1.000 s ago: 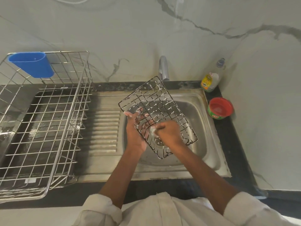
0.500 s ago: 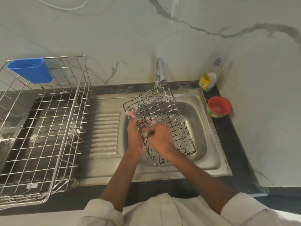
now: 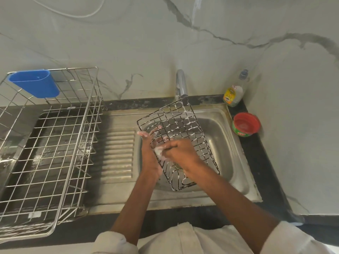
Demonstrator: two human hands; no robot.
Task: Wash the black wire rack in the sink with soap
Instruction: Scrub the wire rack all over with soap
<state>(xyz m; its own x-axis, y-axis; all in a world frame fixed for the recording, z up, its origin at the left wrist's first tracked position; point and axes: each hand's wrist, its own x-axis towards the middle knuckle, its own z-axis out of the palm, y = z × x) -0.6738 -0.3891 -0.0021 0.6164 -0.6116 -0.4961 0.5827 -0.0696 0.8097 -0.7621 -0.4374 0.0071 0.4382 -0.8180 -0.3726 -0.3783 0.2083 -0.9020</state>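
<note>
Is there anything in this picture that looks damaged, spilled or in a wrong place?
Nothing stands out. The soapy black wire rack is tilted over the sink only because the left hand holds it.

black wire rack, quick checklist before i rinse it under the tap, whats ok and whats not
1. Black wire rack held over the sink: ok.
2. Left hand gripping the rack's left edge: ok.
3. Right hand free to turn the tap: not ok, it is pressed on the mesh in suds.
4. Foam across the rack: ok, white lather on many wires.
5. Tap running: cannot tell, no stream visible.
6. Rack's top corner under the spout: ok.
</note>
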